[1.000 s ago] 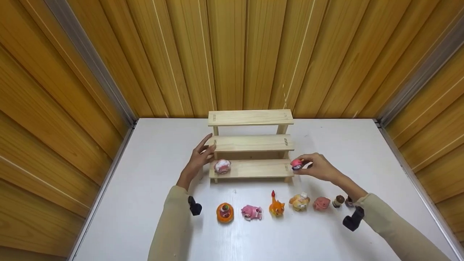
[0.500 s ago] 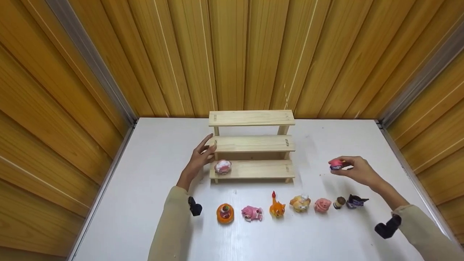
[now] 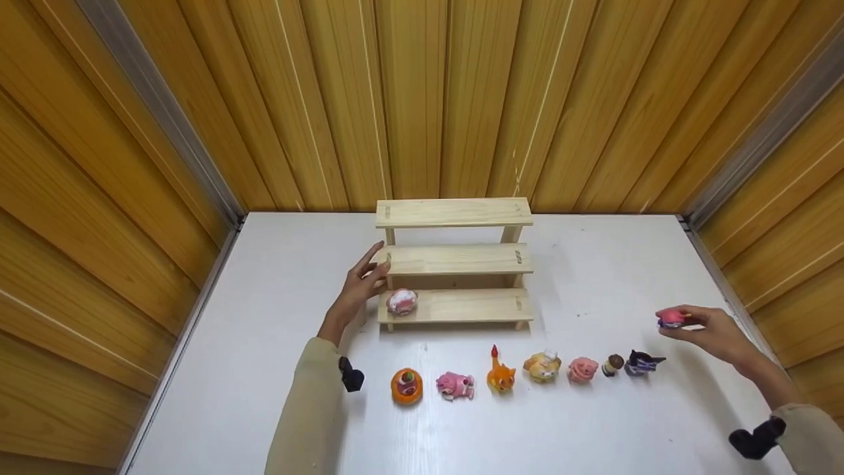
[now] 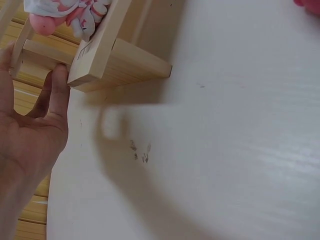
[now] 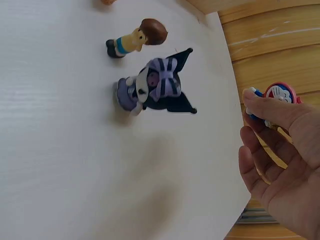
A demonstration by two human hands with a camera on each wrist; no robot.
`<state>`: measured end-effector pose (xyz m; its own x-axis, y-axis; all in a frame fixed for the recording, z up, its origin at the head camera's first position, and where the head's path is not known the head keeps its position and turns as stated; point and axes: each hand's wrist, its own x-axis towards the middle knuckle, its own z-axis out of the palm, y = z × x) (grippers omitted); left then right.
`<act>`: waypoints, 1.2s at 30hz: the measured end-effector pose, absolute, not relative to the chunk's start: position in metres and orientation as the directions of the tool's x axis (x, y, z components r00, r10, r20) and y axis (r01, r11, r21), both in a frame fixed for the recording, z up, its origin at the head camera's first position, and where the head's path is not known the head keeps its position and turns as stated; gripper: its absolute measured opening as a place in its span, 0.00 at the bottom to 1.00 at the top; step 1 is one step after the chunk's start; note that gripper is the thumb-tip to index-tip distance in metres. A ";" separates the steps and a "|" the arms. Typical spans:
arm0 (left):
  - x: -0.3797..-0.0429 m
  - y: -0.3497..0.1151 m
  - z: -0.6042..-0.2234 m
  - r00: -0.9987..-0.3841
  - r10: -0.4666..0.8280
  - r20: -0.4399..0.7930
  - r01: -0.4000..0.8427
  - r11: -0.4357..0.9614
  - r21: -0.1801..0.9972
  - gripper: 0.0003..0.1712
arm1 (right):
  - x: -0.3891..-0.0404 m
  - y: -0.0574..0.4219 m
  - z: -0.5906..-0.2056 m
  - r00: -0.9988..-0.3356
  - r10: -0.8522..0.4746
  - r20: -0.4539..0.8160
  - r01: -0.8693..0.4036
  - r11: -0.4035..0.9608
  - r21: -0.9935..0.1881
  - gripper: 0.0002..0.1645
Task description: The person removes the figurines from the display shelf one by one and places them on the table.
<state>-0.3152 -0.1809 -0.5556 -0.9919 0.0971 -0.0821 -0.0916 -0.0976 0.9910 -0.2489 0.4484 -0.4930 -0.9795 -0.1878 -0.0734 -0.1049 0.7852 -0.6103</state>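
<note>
My left hand [image 3: 356, 290] holds the left end of the middle step of a three-step wooden display stand [image 3: 455, 260], thumb at its front edge. In the left wrist view the fingers [image 4: 59, 92] touch the wood. A pink-and-white figurine [image 3: 401, 301] sits at the left of the lowest step. Off to the right, above the table, my right hand [image 3: 715, 333] pinches a small toy figurine [image 5: 280, 94] between thumb and fingers. It has a blue-and-white whiskered face and a pink hood. Below that hand stands a black-and-lilac figurine [image 5: 155, 85] with pointed ears.
Along the white table [image 3: 527, 435] runs a row of figurines: an orange round one [image 3: 407, 386], a pink one lying down [image 3: 455, 385], an orange one with a red-tipped tail [image 3: 502, 378], a tan one [image 3: 542, 367], a pink one [image 3: 583, 370] and a brown-haired one [image 3: 612, 365].
My right hand has moved to the right with the hooded figurine, from the stand's lowest step out past the end of the row. My left hand stays at the stand.
</note>
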 end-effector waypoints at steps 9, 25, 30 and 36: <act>-0.315 -0.180 -0.554 -0.993 0.080 -0.085 -0.092 -0.090 0.992 0.33 | -0.226 0.473 -0.505 -0.978 -0.176 -0.113 -0.068 0.778 -0.624 0.29; -0.316 -0.178 -0.554 -0.991 0.076 -0.110 -0.117 -0.088 0.989 0.33 | -0.203 0.489 -0.537 -0.984 -0.142 -0.109 -0.039 0.763 -0.645 0.24; -0.318 -0.177 -0.554 -0.993 0.074 -0.090 -0.097 -0.099 0.990 0.33 | -0.203 0.486 -0.546 -0.983 -0.129 -0.132 -0.020 0.784 -0.621 0.29; -0.317 -0.180 -0.554 -0.992 0.078 -0.097 -0.103 -0.084 0.991 0.33 | -0.199 0.480 -0.560 -0.976 -0.139 -0.167 -0.017 0.814 -0.580 0.30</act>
